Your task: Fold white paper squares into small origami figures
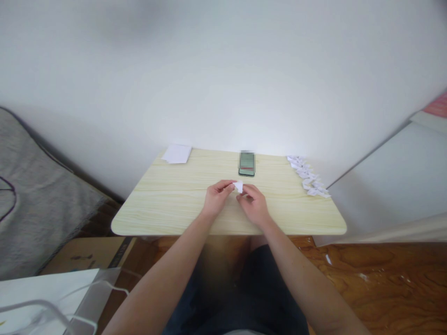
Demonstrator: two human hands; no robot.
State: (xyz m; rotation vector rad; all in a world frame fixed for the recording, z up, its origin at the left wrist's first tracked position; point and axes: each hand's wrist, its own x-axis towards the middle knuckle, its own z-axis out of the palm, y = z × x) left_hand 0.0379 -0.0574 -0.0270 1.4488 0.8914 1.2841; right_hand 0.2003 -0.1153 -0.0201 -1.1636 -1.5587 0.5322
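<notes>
Both hands meet over the middle of a small light wooden table (pixel 167 204). My left hand (pixel 217 196) and my right hand (pixel 254 203) pinch a small folded piece of white paper (pixel 239 186) between their fingertips, just above the tabletop. Each hand is closed on an edge of the paper. A phone (pixel 247 164) lies flat on the table just beyond the hands, near the wall.
A stack of white paper sheets (pixel 177 153) lies at the table's far left corner. Several small folded white paper pieces (pixel 310 177) line the right edge. A grey cushion (pixel 38 195) is at the left, a white bag (pixel 45 298) at the lower left, a white panel (pixel 394 181) at the right.
</notes>
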